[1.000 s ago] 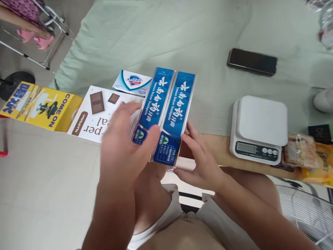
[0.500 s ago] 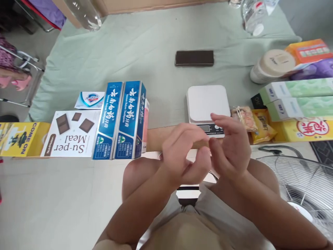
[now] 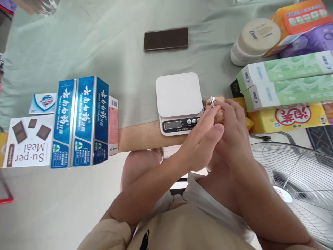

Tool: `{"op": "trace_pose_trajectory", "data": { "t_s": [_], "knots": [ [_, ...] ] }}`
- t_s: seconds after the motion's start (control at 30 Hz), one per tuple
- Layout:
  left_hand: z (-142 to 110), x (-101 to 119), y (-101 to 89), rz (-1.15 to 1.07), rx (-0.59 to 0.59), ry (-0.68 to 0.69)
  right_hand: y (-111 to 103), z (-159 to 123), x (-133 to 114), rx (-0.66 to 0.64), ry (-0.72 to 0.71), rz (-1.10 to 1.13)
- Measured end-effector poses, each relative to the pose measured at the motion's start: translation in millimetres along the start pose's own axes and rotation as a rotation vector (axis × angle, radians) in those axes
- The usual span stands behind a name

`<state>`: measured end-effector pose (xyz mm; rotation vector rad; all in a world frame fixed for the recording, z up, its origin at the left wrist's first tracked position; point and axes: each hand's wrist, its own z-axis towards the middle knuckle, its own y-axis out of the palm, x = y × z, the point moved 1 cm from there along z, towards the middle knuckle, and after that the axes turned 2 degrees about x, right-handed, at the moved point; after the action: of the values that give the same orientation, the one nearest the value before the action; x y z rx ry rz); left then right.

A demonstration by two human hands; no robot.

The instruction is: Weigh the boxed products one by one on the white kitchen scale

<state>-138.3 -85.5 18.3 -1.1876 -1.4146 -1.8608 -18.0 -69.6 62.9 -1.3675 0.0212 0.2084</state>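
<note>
A small clear bag of light-brown snacks (image 3: 220,117), with a silvery twist at its top, sits against the right side of a white kitchen scale (image 3: 179,95). My left hand (image 3: 200,146) reaches in from the near side with fingers stretched out and thumb apart; its fingertips meet the bag. Curled over the bag's right side are the fingers of my right hand (image 3: 232,132), partly hiding it. A yellow packet (image 3: 249,123) shows just behind that hand. Nothing lies on the scale's platform, and its dark display shows no readable figure.
Toothpaste boxes (image 3: 84,121), a white chocolate-picture box (image 3: 28,142) and a soap box (image 3: 43,103) stand left. A phone (image 3: 166,39) lies beyond the scale. To the right are a Dove jar (image 3: 256,41), green-white boxes (image 3: 288,86) and a yellow box (image 3: 293,118). A fan (image 3: 293,180) stands below.
Both hands have moved from in front of the scale to the snack bag on its right, the right fingers closing over it. The view has shifted right and closer.
</note>
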Motion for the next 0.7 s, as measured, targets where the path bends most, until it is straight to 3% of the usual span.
{"op": "trace_pose_trajectory", "data": {
  "t_s": [0.1,0.23,0.33,0.4,0.5,0.57,0.7],
  "knots": [
    [5.6,-4.3,1.3,0.021,-0.007,0.038,4.2,2.9,7.4,0.031,-0.004,0.050],
    [1.4,-5.9,1.8,0.043,-0.044,0.126,1.1,6.7,8.2,0.171,-0.050,0.189],
    [-3.1,-5.3,-0.9,0.069,-0.054,0.305,-5.3,7.3,-0.2,0.317,-0.064,0.245],
    [-3.5,-7.3,-9.3,0.151,0.070,0.499,-6.8,7.7,-7.8,0.370,-0.115,0.289],
    [-3.1,-13.5,-33.7,0.299,0.390,0.755,-0.3,12.0,-19.1,0.348,-0.274,0.327],
    [-4.2,-16.9,-53.3,0.372,0.523,0.786,8.7,18.1,-26.4,0.301,-0.378,0.314],
    [-10.6,-17.7,-84.5,0.460,0.603,0.717,27.5,31.9,-40.7,0.260,-0.451,0.260]
  ]
}}
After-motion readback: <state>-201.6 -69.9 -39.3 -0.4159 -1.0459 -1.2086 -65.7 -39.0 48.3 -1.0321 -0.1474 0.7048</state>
